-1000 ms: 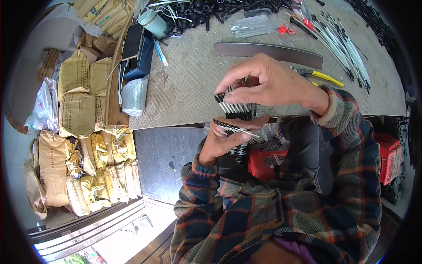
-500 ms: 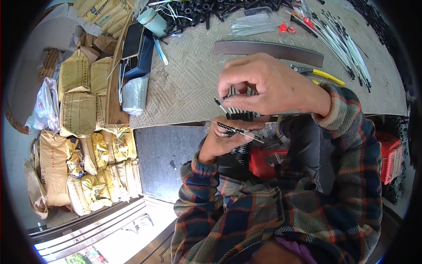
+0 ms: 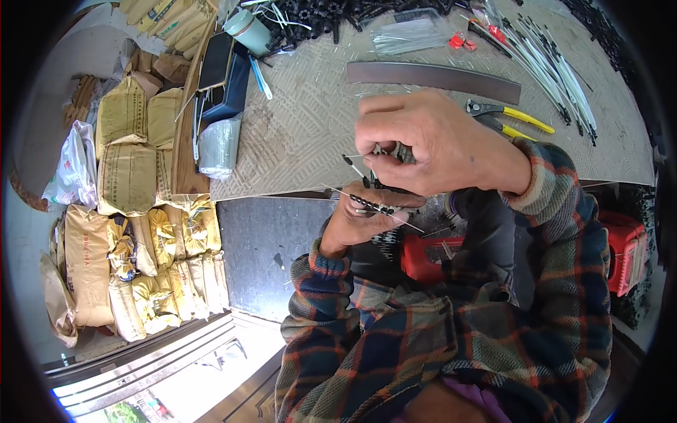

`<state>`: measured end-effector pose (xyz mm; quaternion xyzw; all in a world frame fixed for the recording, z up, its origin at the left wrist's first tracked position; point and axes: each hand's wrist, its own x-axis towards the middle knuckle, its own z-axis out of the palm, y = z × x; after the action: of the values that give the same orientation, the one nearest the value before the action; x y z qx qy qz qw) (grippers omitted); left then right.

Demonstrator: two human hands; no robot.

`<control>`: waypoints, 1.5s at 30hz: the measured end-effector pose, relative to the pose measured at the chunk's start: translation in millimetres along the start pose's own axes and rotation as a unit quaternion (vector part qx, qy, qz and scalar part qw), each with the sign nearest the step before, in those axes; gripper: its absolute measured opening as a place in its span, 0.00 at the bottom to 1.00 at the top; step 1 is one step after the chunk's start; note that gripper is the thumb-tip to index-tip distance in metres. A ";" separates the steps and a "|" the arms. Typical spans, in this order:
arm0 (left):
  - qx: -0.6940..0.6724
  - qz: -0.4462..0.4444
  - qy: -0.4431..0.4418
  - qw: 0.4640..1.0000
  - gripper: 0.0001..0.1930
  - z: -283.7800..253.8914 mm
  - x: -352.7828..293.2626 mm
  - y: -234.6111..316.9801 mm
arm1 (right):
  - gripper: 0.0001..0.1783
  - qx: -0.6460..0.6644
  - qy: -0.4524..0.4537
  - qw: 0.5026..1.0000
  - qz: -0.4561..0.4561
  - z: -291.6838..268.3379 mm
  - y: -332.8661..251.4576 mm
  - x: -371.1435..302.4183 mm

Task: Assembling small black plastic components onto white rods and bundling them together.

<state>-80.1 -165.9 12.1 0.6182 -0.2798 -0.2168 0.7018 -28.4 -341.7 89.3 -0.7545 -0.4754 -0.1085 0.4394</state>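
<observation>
Over the near table edge, my left hand (image 3: 360, 224) is closed around a thin rod strung with small black pieces (image 3: 372, 205). One end of the rod sticks out toward the lower right. Just above it, my right hand (image 3: 441, 137) is closed in a pinch, its fingertips at a thin needle-like piece. A short white stick with a black end (image 3: 352, 165) sits beside those fingertips. More dark pieces lie between the two hands, mostly hidden by my right fingers, so I cannot tell exactly how they are held.
On the table (image 3: 296, 134) lie a long dark flat bar (image 3: 434, 77), yellow-handled pliers (image 3: 518, 118), white black-ended rods (image 3: 557, 70) and a heap of black parts (image 3: 317, 21). A green cup (image 3: 247, 32) stands far left. Brown paper sacks (image 3: 127, 176) stack left; red containers (image 3: 427, 254) sit below.
My right hand has lowered slightly toward the left, covering more of the dark pieces between the hands. My left hand stays nearly in place.
</observation>
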 end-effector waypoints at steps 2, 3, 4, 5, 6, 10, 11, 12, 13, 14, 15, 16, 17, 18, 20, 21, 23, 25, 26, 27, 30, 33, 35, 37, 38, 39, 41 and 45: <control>-0.023 -0.008 0.004 1.000 0.12 -0.7 -1.0 -1.2 | 0.08 0.007 0.020 1.000 -0.005 0.6 0.4 -1.9; -0.018 0.003 -0.007 1.000 0.11 -2.7 -0.2 -4.3 | 0.08 0.004 0.000 1.000 0.001 -1.9 0.5 -2.0; -0.015 0.014 -0.018 1.000 0.11 -3.4 0.4 -6.6 | 0.07 0.001 -0.019 1.000 0.009 -4.7 -0.2 -2.2; -0.014 0.011 -0.020 1.000 0.11 -2.8 0.7 -7.4 | 0.07 0.003 -0.016 1.000 0.011 -7.7 -2.1 -1.4; 0.000 0.022 -0.018 1.000 0.11 -2.0 1.1 -8.1 | 0.07 -0.025 -0.050 0.998 0.025 -10.8 -4.4 0.4; 0.067 0.043 -0.022 0.997 0.11 -6.0 -1.0 -13.4 | 0.08 -0.025 -0.052 0.997 0.043 0.3 -0.1 1.9; 0.070 0.038 -0.026 0.996 0.11 -5.3 -0.5 -14.6 | 0.08 -0.022 -0.046 0.998 0.044 3.6 2.3 0.1; 0.065 0.054 -0.017 0.996 0.11 -3.5 0.1 -16.3 | 0.09 0.005 -0.025 0.999 0.038 7.1 4.6 -1.5; 0.058 0.074 -0.007 0.996 0.11 -1.5 1.3 -16.6 | 0.09 0.030 -0.007 0.999 0.031 7.3 4.8 -2.2; 0.059 0.073 -0.008 0.996 0.11 -0.9 2.2 -15.5 | 0.09 0.029 -0.006 0.999 0.031 6.6 4.0 -2.2; 0.073 0.074 -0.005 0.995 0.12 -0.1 3.3 -13.8 | 0.09 0.054 0.005 0.998 0.042 5.8 2.7 -1.8; 0.087 0.073 0.000 0.994 0.12 1.4 4.5 -13.2 | 0.10 0.080 0.016 0.995 0.054 5.2 2.7 -2.6; 0.085 0.073 0.001 0.994 0.12 3.6 5.8 -12.5 | 0.10 0.080 0.015 0.995 0.054 2.8 3.9 -1.2; 0.091 0.072 0.005 0.993 0.13 6.4 7.5 -11.1 | 0.08 -0.001 -0.053 0.997 0.053 -1.3 6.4 2.2; 0.095 0.059 0.005 0.994 0.14 12.9 11.4 -4.1 | 0.09 -0.089 -0.127 0.986 0.056 -7.2 11.6 2.1; 0.088 0.064 0.005 0.994 0.14 13.2 10.9 -2.6 | 0.10 0.033 -0.072 0.992 0.095 -8.9 15.3 -0.8; 0.085 -0.004 0.034 0.996 0.12 12.5 7.3 -2.3 | 0.14 0.173 -0.048 0.956 0.232 -25.6 13.3 -8.8; 0.066 0.000 0.040 0.997 0.12 13.0 6.6 0.4 | 0.16 0.081 -0.069 0.976 0.188 -21.9 31.8 -43.7; 0.085 0.013 0.026 0.996 0.12 11.0 6.6 -0.4 | 0.21 -0.004 -0.084 0.987 0.139 -14.4 44.9 -60.6; 0.096 0.031 0.006 0.995 0.12 11.2 10.5 -3.3 | 0.26 -0.058 -0.119 0.982 0.134 -11.0 47.8 -76.7; 0.117 0.057 -0.024 0.991 0.11 6.7 10.3 -0.4 | 0.36 -0.088 -0.185 0.968 0.148 14.8 54.7 -91.6; 0.133 0.114 -0.066 0.982 0.10 1.3 14.2 -5.6 | 0.31 -0.081 -0.185 0.978 0.054 28.9 61.9 -81.7; 0.124 0.095 -0.089 0.984 0.13 -4.9 12.4 -6.3 | 0.35 -0.123 -0.239 0.963 0.004 33.3 63.7 -75.8; 0.127 0.059 -0.138 0.981 0.18 -8.2 11.0 -5.5 | 0.33 -0.193 -0.266 0.944 -0.034 34.1 63.1 -75.1; 0.080 0.023 -0.149 0.985 0.19 -9.7 8.0 -9.6 | 0.31 -0.201 -0.266 0.942 -0.030 34.2 61.2 -74.5; 0.077 0.022 -0.147 0.986 0.19 -10.4 5.8 -11.2 | 0.30 -0.208 -0.267 0.941 -0.026 35.2 60.1 -74.3; 0.077 0.063 -0.136 0.986 0.18 -10.9 3.7 -14.8 | 0.29 -0.197 -0.263 0.944 -0.012 37.1 60.3 -74.3; 0.088 0.105 -0.058 0.989 0.16 -3.8 -24.3 -42.9 | 0.27 -0.189 -0.244 0.951 -0.017 48.1 64.9 -70.4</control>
<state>-94.0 -153.3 -33.7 0.6312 -0.4017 -0.1520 0.6458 -24.9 -359.2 -16.4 -0.8189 -0.5517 -0.0162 0.1572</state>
